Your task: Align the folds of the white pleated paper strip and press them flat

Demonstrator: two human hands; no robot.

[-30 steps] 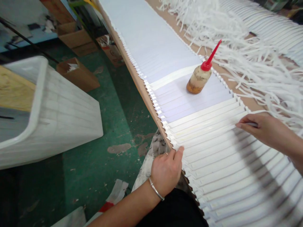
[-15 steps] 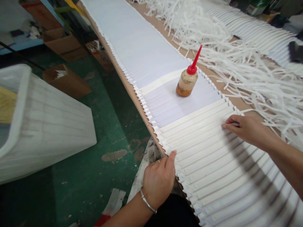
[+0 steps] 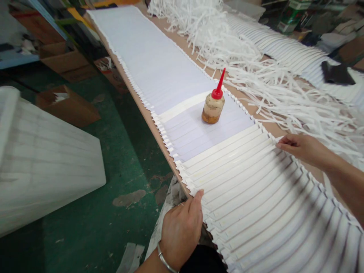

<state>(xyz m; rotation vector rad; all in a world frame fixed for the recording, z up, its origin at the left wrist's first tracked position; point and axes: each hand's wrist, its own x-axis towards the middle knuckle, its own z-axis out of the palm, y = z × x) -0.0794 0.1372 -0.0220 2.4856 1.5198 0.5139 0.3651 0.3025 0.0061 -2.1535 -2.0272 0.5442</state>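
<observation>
- While the left hand, six o'clock, touches white strips, its grip is unclear.
- Right hand, three o'clock: fingers pinched, contents unclear.
- Bottle, two o'clock: markings illegible.

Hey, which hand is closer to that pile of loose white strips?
Right. The right hand is at the edge of the slatted panel beside the loose white strips; the left hand is at the opposite edge, farther off.

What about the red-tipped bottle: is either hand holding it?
No, the bottle stands on the pale sheet, apart from both the left hand and the right hand.
</observation>
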